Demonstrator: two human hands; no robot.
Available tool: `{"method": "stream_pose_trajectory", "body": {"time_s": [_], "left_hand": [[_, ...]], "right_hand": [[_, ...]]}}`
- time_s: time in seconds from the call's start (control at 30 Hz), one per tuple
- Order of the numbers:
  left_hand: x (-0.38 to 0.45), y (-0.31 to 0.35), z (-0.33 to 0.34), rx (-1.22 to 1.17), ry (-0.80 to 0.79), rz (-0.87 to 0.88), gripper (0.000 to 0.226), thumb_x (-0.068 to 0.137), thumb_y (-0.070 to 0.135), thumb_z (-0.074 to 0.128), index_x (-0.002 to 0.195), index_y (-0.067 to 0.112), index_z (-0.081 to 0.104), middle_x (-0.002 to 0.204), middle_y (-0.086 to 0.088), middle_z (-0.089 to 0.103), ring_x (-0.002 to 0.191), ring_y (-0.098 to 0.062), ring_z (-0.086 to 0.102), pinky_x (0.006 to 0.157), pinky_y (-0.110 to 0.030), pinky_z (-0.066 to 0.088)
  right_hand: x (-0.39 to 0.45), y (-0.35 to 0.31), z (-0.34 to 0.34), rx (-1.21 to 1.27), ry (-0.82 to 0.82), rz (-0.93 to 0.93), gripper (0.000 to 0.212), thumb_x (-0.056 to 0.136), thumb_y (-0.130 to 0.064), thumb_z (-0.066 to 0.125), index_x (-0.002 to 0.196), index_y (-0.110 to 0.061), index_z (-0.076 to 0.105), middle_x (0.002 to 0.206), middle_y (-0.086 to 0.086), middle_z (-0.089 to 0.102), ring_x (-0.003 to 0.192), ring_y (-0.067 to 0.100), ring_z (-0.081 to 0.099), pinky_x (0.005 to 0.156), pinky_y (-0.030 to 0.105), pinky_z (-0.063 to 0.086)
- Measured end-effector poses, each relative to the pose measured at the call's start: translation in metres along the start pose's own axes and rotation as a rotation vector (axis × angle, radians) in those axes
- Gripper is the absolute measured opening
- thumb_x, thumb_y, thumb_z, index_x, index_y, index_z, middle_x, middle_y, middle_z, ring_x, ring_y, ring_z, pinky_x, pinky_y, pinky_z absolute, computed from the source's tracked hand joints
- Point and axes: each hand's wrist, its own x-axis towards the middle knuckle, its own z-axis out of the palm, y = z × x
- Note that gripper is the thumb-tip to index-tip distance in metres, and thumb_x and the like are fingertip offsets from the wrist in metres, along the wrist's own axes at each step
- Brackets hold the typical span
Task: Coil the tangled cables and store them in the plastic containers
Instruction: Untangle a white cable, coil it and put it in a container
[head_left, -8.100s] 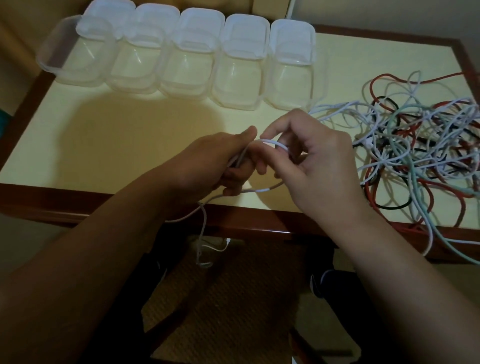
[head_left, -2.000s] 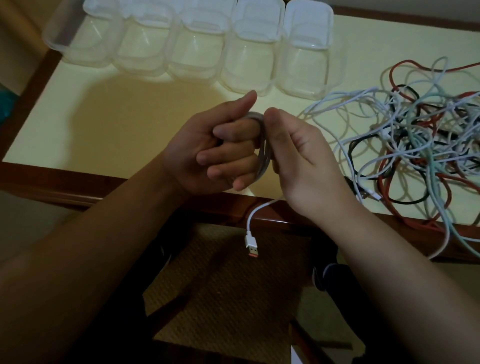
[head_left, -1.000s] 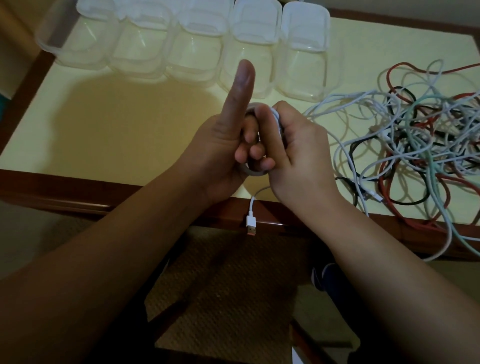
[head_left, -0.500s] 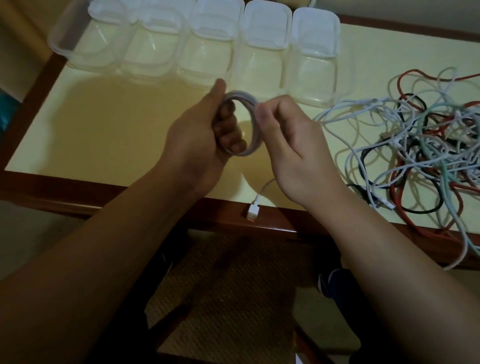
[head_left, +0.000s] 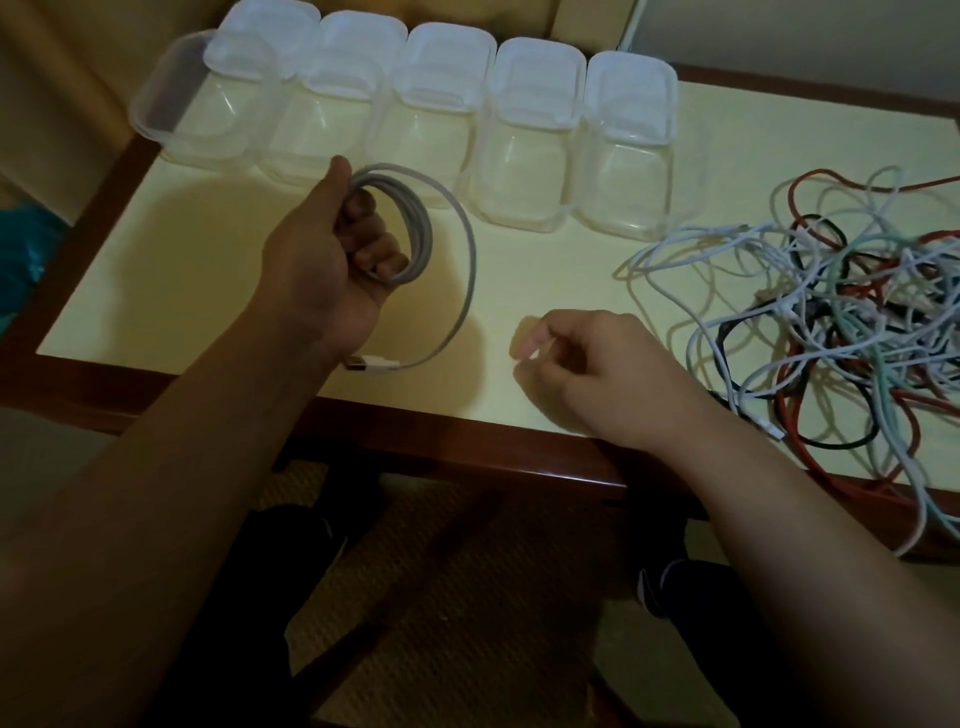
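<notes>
Curled around a white cable (head_left: 415, 228), the fingers of the left hand (head_left: 322, 260) hold a small bundle of round loops, with the thumb on the top of it. One last loop is wider and hangs loose; it ends in a flat plug (head_left: 363, 362) just beside the left wrist, low over the table (head_left: 571, 291). The right hand (head_left: 587, 364) holds nothing; its fingers are loosely bent and it rests near the front edge of the table, apart from the coil. I judge the task is only at its beginning: one cable is nearly coiled but not yet stored, and the loose end should be tucked in first. The five plastic containers (head_left: 519, 145) stand in a row at the far side, touching each other, and they look empty, with lids (head_left: 631, 96) that seem to lean behind them. On the right lies the tangled pile (head_left: 831, 322) of cables, white, red, black and pale green, all thin, smooth and flexible, and it waits to be sorted. The containers are clear, with rounded corners and thin walls. The table top is pale yellow and smooth, with a dark wooden border.
</notes>
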Motion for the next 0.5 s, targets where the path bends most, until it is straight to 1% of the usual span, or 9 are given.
{"method": "stream_pose_trajectory", "body": {"time_s": [0.07, 0.1, 0.13, 0.17, 0.2, 0.23, 0.3, 0.4, 0.5], "left_hand": [[-0.001, -0.003, 0.003, 0.017, -0.011, -0.009, 0.046, 0.108, 0.037, 0.046, 0.066, 0.018, 0.041, 0.054, 0.006, 0.022, 0.046, -0.010, 0.022, 0.045, -0.022, 0.029], [-0.002, -0.005, 0.005, 0.023, -0.015, -0.012, 0.046, 0.108, 0.037, 0.046, 0.066, 0.018, 0.040, 0.054, 0.006, 0.022, 0.046, -0.010, 0.021, 0.045, -0.022, 0.028], [-0.002, -0.007, 0.006, 0.026, -0.018, -0.015, 0.046, 0.107, 0.037, 0.046, 0.066, 0.018, 0.040, 0.054, 0.006, 0.022, 0.046, -0.010, 0.021, 0.045, -0.022, 0.028], [-0.002, -0.008, 0.006, 0.027, -0.022, -0.018, 0.046, 0.107, 0.037, 0.046, 0.066, 0.018, 0.040, 0.054, 0.006, 0.022, 0.046, -0.010, 0.021, 0.045, -0.022, 0.028], [-0.002, -0.008, 0.007, 0.028, -0.025, -0.022, 0.046, 0.107, 0.037, 0.046, 0.066, 0.018, 0.040, 0.054, 0.006, 0.021, 0.046, -0.009, 0.021, 0.045, -0.022, 0.028], [-0.002, -0.009, 0.007, 0.029, -0.026, -0.026, 0.046, 0.107, 0.037, 0.046, 0.066, 0.018, 0.039, 0.054, 0.006, 0.021, 0.046, -0.009, 0.021, 0.045, -0.022, 0.028], [-0.002, -0.011, 0.007, 0.030, -0.028, -0.035, 0.046, 0.107, 0.038, 0.047, 0.066, 0.018, 0.039, 0.054, 0.006, 0.021, 0.046, -0.010, 0.021, 0.044, -0.022, 0.029], [-0.003, -0.013, 0.009, 0.024, -0.043, -0.048, 0.046, 0.107, 0.037, 0.046, 0.066, 0.018, 0.040, 0.055, 0.006, 0.021, 0.046, -0.010, 0.022, 0.044, -0.022, 0.030], [-0.004, -0.015, 0.010, 0.019, -0.054, -0.063, 0.046, 0.107, 0.037, 0.047, 0.066, 0.018, 0.040, 0.056, 0.006, 0.020, 0.046, -0.009, 0.021, 0.043, -0.021, 0.030]], "right_hand": [[0.002, -0.004, 0.002, 0.171, 0.006, 0.078, 0.016, 0.097, -0.027, 0.060, 0.096, -0.028, 0.075, 0.068, -0.004, 0.068, 0.055, 0.004, 0.056, 0.062, 0.022, 0.045], [0.003, -0.006, 0.003, 0.293, -0.014, 0.120, 0.020, 0.097, -0.033, 0.058, 0.096, -0.026, 0.077, 0.069, -0.004, 0.068, 0.056, 0.008, 0.057, 0.063, 0.025, 0.045], [0.004, -0.007, 0.004, 0.416, -0.054, 0.150, 0.025, 0.094, -0.037, 0.058, 0.096, -0.022, 0.078, 0.070, -0.003, 0.069, 0.056, 0.013, 0.057, 0.061, 0.027, 0.045], [0.004, -0.010, 0.005, 0.510, -0.107, 0.166, 0.028, 0.093, -0.038, 0.060, 0.098, -0.016, 0.078, 0.072, -0.004, 0.069, 0.056, 0.016, 0.055, 0.057, 0.027, 0.042], [0.003, -0.011, 0.006, 0.563, -0.164, 0.160, 0.028, 0.095, -0.034, 0.063, 0.100, -0.010, 0.077, 0.074, -0.005, 0.069, 0.055, 0.017, 0.054, 0.054, 0.027, 0.039], [0.002, -0.014, 0.007, 0.593, -0.214, 0.152, 0.024, 0.097, -0.030, 0.067, 0.102, -0.008, 0.076, 0.076, -0.006, 0.069, 0.054, 0.017, 0.053, 0.050, 0.026, 0.034], [-0.002, -0.019, 0.012, 0.628, -0.269, 0.137, 0.014, 0.097, -0.025, 0.071, 0.102, -0.013, 0.078, 0.076, -0.003, 0.069, 0.053, 0.013, 0.051, 0.044, 0.022, 0.030], [-0.007, -0.025, 0.023, 0.672, -0.294, 0.149, 0.008, 0.096, -0.020, 0.074, 0.098, -0.014, 0.079, 0.077, -0.001, 0.072, 0.052, 0.010, 0.053, 0.041, 0.020, 0.033], [-0.010, -0.032, 0.028, 0.864, -0.373, 0.255, 0.014, 0.096, -0.018, 0.072, 0.108, -0.013, 0.077, 0.085, 0.002, 0.075, 0.054, 0.011, 0.058, 0.041, 0.017, 0.041]]}}
